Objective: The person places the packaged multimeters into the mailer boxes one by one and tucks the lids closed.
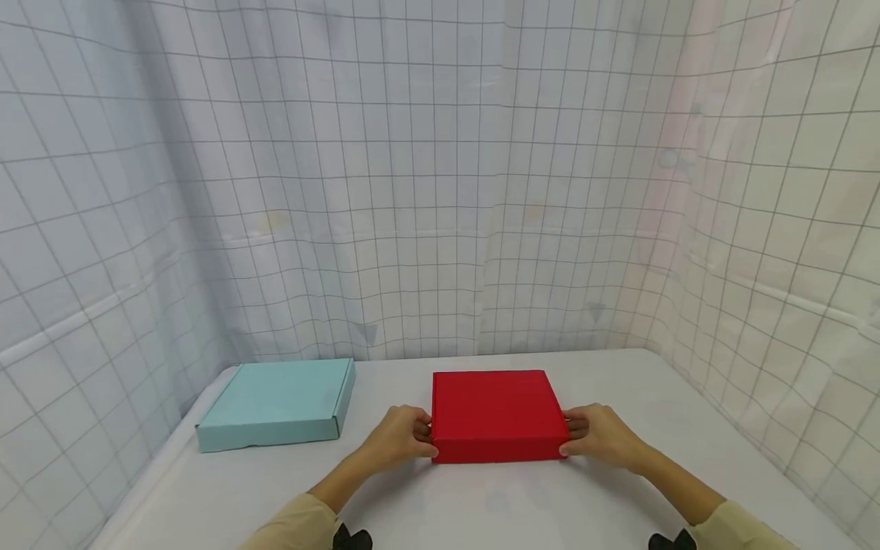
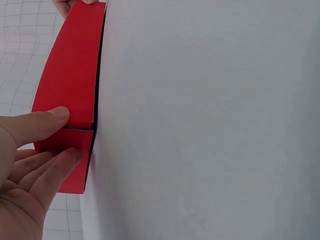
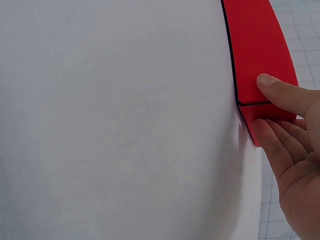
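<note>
The left hand (image 1: 400, 439) grips the near left corner of the red box (image 1: 493, 412), low in the middle of the head view. In the left wrist view the thumb (image 2: 42, 124) presses the box's front face while the fingers (image 2: 52, 167) lie along its left side panel, so the hand pinches the corner. The right hand (image 1: 600, 437) mirrors it at the near right corner: in the right wrist view its thumb (image 3: 282, 93) lies on the front face and its fingers (image 3: 277, 145) wrap the right side panel.

The red box is flat, closed, and sits on the white worktop (image 1: 481, 496), its underside touching the surface. It lies just right of centre in the lower part of the head view, square to the viewer.

A light blue box (image 1: 278, 402), also flat and closed, rests on the worktop at lower left of the head view, apart from the red box and from both hands, turned slightly askew. A white curtain (image 1: 440, 191) with a grey grid pattern hangs behind and to both sides of the worktop. Beige sleeves (image 1: 299, 527) show at the bottom edge.
</note>
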`<state>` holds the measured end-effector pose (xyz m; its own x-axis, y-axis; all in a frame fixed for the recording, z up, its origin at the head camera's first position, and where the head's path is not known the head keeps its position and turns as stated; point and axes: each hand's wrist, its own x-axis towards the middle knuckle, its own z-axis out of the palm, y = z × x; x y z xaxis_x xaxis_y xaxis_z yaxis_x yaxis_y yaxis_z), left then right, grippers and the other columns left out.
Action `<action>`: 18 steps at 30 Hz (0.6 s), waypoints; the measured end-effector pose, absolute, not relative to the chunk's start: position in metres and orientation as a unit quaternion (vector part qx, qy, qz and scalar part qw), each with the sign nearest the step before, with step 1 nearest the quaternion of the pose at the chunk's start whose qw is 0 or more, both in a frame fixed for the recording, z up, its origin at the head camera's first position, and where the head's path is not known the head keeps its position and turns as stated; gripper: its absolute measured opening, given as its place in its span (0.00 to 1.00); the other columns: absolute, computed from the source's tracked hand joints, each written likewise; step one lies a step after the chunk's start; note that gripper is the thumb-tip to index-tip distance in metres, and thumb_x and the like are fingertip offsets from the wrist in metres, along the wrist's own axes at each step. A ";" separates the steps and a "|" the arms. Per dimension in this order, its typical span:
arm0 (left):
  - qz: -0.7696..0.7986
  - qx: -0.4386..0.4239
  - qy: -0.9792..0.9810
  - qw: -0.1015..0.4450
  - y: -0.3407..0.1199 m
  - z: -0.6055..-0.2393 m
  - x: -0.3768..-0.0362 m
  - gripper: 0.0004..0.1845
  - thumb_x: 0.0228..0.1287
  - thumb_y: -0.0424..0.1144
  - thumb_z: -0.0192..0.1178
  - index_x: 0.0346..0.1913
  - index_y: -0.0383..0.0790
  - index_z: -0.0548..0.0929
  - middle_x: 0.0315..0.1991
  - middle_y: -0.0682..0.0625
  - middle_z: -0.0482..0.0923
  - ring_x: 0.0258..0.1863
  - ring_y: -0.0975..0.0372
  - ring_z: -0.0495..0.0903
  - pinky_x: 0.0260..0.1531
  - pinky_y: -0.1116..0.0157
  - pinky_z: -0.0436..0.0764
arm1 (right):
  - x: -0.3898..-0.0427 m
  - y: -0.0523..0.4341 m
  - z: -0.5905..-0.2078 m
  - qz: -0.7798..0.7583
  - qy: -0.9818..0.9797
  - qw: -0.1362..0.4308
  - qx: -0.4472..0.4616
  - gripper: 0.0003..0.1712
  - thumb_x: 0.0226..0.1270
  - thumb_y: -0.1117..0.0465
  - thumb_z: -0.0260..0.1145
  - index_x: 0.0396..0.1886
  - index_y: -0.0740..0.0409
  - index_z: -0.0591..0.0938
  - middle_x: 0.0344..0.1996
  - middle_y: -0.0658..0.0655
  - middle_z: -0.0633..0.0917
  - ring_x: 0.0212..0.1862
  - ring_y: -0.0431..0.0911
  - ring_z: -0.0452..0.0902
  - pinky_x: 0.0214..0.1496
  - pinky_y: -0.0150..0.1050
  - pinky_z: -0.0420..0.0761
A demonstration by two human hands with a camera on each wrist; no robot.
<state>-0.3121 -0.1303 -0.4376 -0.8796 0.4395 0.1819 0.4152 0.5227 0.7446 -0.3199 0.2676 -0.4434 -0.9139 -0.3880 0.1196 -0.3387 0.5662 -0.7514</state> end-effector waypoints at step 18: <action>0.432 0.277 0.858 -0.026 -0.080 -0.448 -0.337 0.15 0.57 0.27 0.76 0.46 0.26 0.86 0.36 0.46 0.89 0.35 0.59 0.89 0.39 0.62 0.88 | -0.333 0.316 -0.446 -0.458 0.868 0.042 -0.189 0.41 0.63 0.64 0.78 0.67 0.83 0.69 0.55 0.70 0.84 0.56 0.60 0.84 0.52 0.40 0.85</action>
<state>-0.3371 -0.0796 -0.4482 -0.8452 0.4525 0.2845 0.4979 0.4730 0.7269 -0.3335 0.3164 -0.4457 -0.9253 -0.3657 0.1003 -0.2890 0.5088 -0.8109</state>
